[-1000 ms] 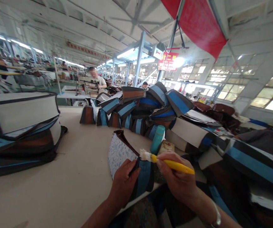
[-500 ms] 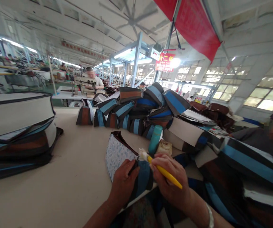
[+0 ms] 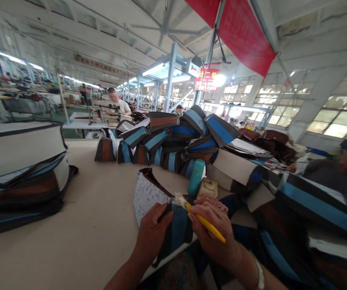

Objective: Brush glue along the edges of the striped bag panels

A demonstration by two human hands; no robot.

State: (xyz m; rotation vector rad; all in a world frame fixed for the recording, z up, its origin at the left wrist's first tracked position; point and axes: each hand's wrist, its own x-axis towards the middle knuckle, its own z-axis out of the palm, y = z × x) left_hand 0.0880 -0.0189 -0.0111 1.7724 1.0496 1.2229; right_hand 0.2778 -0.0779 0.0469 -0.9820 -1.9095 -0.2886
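Observation:
My left hand point(image 3: 153, 227) pinches the edge of a fabric pouch point(image 3: 178, 225) with a blue stripe, dark grey sides and a patterned pale lining. The pouch lies at the table's near edge, its lining side turned left. In my right hand point(image 3: 214, 225) is a yellow-handled brush point(image 3: 208, 225), gripped like a pen. Its pale, clumped bristles touch or hover just over the pouch's upper edge, right of my left fingers; I cannot tell which. Just beyond my right hand stand a teal bottle point(image 3: 196, 177) and a small, stained off-white container point(image 3: 207, 188).
Similar striped pouches point(image 3: 161, 139) are heaped at the table's point(image 3: 101, 225) back. Stacked bag pieces point(image 3: 22, 173) stand on the left, and more striped pieces point(image 3: 321, 201) crowd the right. A person point(image 3: 327, 167) is at the right edge; another point(image 3: 119, 104) sits farther back.
The brush tip has shifted slightly down and left along the pouch's edge. My left hand still holds the pouch, and the view has turned a little.

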